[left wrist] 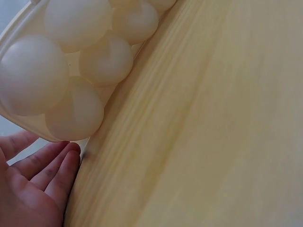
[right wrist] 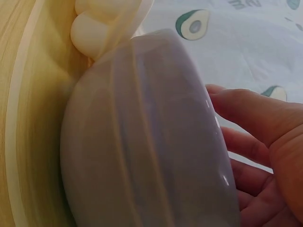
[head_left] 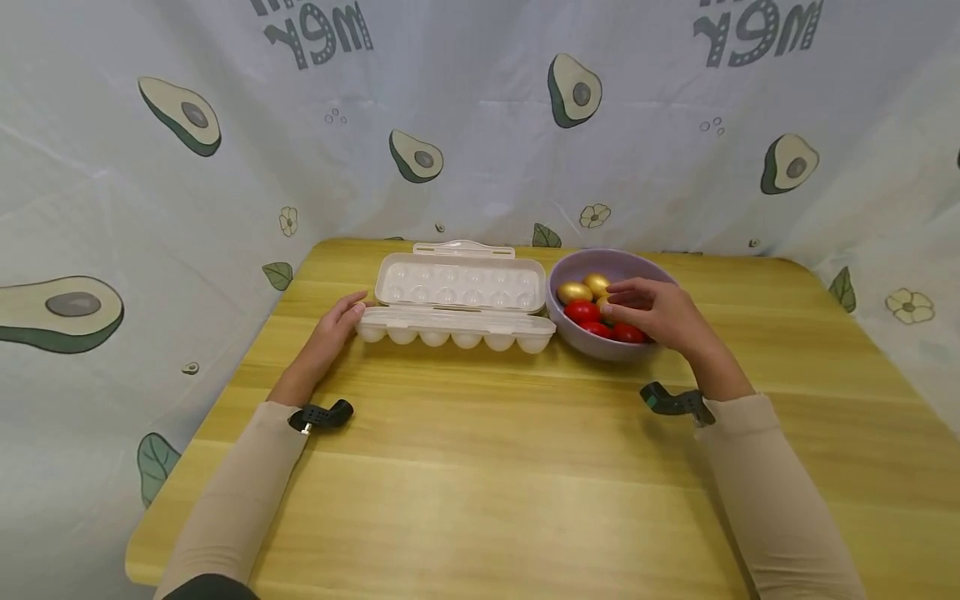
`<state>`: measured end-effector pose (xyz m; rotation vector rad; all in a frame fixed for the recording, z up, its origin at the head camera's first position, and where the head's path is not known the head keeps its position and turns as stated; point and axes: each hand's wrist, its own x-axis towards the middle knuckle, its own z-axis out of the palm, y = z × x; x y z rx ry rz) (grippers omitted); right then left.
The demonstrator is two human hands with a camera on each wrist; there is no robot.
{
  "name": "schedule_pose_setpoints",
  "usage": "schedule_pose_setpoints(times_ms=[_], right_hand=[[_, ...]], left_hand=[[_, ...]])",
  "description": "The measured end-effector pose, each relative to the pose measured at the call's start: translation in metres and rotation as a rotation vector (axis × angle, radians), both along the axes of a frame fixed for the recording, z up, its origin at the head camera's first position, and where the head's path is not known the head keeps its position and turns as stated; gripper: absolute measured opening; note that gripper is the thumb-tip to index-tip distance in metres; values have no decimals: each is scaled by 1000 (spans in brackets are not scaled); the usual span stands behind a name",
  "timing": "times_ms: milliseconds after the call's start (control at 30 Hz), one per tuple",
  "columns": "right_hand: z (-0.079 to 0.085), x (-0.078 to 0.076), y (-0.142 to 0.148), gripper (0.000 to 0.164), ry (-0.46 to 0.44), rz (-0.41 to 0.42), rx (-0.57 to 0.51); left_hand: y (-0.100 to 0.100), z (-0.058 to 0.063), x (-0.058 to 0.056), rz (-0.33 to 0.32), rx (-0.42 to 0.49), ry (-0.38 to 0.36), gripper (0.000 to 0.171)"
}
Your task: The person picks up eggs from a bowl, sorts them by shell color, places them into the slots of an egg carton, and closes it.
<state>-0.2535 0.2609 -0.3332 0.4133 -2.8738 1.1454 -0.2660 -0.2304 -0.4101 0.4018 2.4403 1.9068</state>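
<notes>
A translucent white egg carton point(head_left: 461, 287) lies open on the table, its dimpled half at the back and its row of rounded cups point(head_left: 467, 339) facing front. My left hand point(head_left: 330, 335) touches the carton's left end; in the left wrist view, relaxed fingers point(left wrist: 52, 172) reach the end cup. To the carton's right stands a purple bowl point(head_left: 611, 350) holding red eggs point(head_left: 582, 312) and golden eggs point(head_left: 574, 292). Over the bowl's right side, my right hand point(head_left: 660, 315) pinches a golden egg point(head_left: 602, 305) between thumb and fingertips. In the right wrist view the bowl wall hides those fingertips.
The wooden table point(head_left: 465, 467) runs back to a white curtain point(head_left: 495, 200) printed with avocados. Bowl and carton stand side by side near the back edge. Each wrist wears a black camera mount point(head_left: 322, 414).
</notes>
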Motion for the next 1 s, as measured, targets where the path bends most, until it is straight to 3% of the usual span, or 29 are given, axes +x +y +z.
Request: schedule_pose_setpoints(times_ms=[67, 300, 700, 833, 1000], right_hand=[[-1, -1, 0, 45, 6, 10, 9], [-1, 2, -2, 43, -23, 42, 30], [-7, -4, 2, 37, -25, 77, 76], [-9, -5, 2, 32, -19, 81, 99], [-9, -4, 1, 30, -3, 99, 128]], left_hand=[[0, 1, -1, -8, 8, 5, 60], [9, 24, 15, -36, 19, -21, 56], [-2, 2, 0, -7, -2, -22, 59], [-1, 3, 1, -7, -7, -25, 59], [4, 14, 9, -18, 18, -37, 57]])
